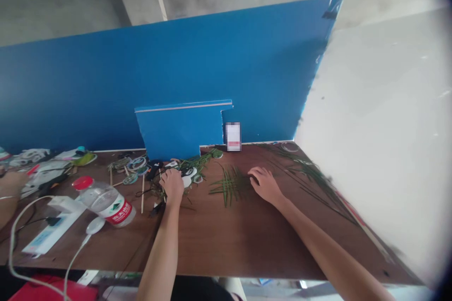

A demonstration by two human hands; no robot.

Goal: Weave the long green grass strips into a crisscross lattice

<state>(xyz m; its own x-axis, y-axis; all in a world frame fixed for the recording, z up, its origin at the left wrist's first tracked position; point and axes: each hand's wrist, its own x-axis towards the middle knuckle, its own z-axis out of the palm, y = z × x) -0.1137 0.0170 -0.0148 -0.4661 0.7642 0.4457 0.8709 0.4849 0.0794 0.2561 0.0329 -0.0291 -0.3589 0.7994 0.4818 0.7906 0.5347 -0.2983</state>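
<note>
My left hand (172, 184) rests on the brown table (226, 240) with its fingers curled over small black-and-white round cut-outs (189, 174) and green leaf stems. What the fingers grip, if anything, is hidden. My right hand (264, 182) lies on the table just right of a small bunch of green fern-like leaves (229, 184), fingers spread and touching the leaf tips. More long green leaves (310, 174) trail along the table's right side.
A plastic water bottle with a red cap (106, 202) lies on its side at left, beside a white power strip (52, 228) and cables. Round paper cut-outs on sticks (132, 169) lie behind it. A blue board (183, 129) leans against a large blue panel (158, 70). Another person's arm (9, 193) shows at far left.
</note>
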